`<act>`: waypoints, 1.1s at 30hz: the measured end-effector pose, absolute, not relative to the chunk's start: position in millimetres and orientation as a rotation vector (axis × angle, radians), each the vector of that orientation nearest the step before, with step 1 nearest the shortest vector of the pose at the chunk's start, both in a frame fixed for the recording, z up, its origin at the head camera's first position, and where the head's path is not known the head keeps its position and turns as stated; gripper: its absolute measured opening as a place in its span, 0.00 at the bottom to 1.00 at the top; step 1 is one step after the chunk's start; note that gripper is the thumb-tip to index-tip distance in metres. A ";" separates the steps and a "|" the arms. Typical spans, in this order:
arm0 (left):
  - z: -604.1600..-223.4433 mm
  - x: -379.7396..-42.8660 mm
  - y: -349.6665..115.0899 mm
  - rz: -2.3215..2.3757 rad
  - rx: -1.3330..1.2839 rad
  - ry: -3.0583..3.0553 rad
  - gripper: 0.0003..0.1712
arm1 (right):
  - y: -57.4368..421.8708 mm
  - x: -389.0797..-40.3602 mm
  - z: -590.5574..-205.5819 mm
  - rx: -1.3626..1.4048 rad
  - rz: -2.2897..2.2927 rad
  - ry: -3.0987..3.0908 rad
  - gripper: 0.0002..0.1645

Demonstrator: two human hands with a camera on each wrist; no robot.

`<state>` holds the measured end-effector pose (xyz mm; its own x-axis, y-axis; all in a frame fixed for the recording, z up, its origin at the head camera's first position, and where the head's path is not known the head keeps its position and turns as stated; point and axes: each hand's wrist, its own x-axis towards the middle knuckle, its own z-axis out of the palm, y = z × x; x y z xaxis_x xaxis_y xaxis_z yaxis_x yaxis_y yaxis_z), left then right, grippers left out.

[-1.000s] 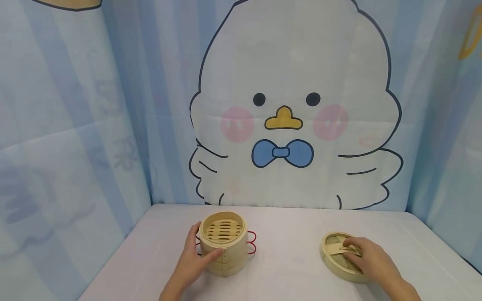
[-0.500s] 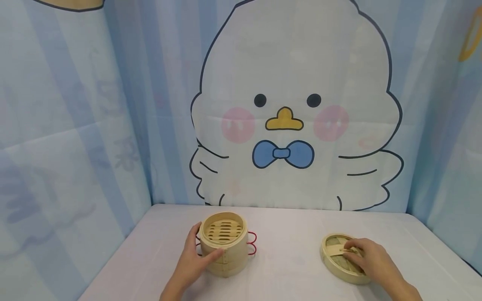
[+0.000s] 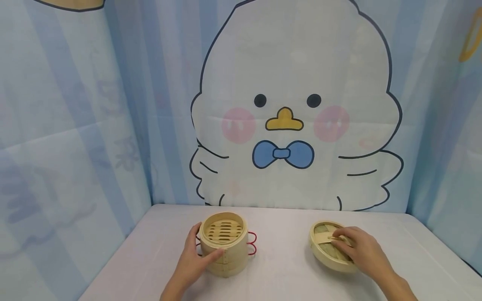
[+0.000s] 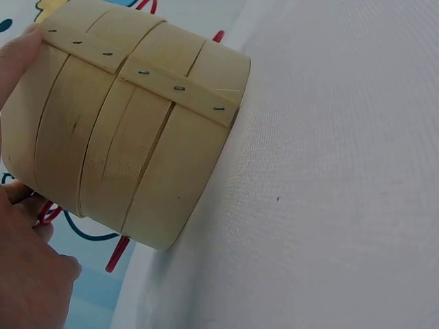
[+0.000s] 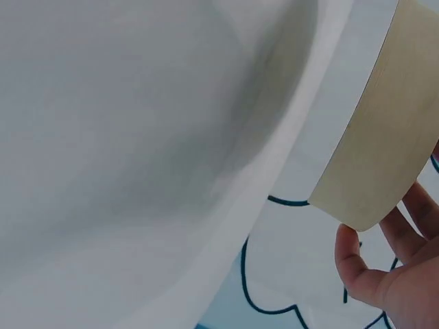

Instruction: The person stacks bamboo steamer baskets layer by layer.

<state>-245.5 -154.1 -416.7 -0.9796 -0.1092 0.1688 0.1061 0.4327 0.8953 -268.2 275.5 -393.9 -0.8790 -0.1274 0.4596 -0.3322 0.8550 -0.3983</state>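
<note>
A stacked bamboo steamer [image 3: 233, 257] stands upright on the table, its slatted inside showing at the top and red loops on its sides. My left hand [image 3: 190, 261] holds it from the left, thumb across the front and fingers round the far side. In the left wrist view, the bottom of the steamer [image 4: 130, 123] rests on the cloth. Over to the right, my right hand [image 3: 367, 251] pinches the strap handle of a woven bamboo lid [image 3: 321, 253]. A gap and a shadow under the lid [image 5: 384, 116] show it raised off the cloth in the right wrist view.
A white cloth [image 3: 278, 267] covers the table. Behind it hangs a pale blue curtain [image 3: 169, 125] with a large cartoon bird [image 3: 293, 62] printed on it, and more curtain [image 3: 64, 146] closes off the left and right sides.
My right hand has lifted the lid off the table and brought it slightly left and away from me. The left hand and the steamer have stayed in place.
</note>
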 end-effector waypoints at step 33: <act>-422.0 -248.6 -155.4 -1.564 -0.042 -2.452 0.63 | 141.4 -282.5 -339.9 0.486 1.066 -2.399 0.09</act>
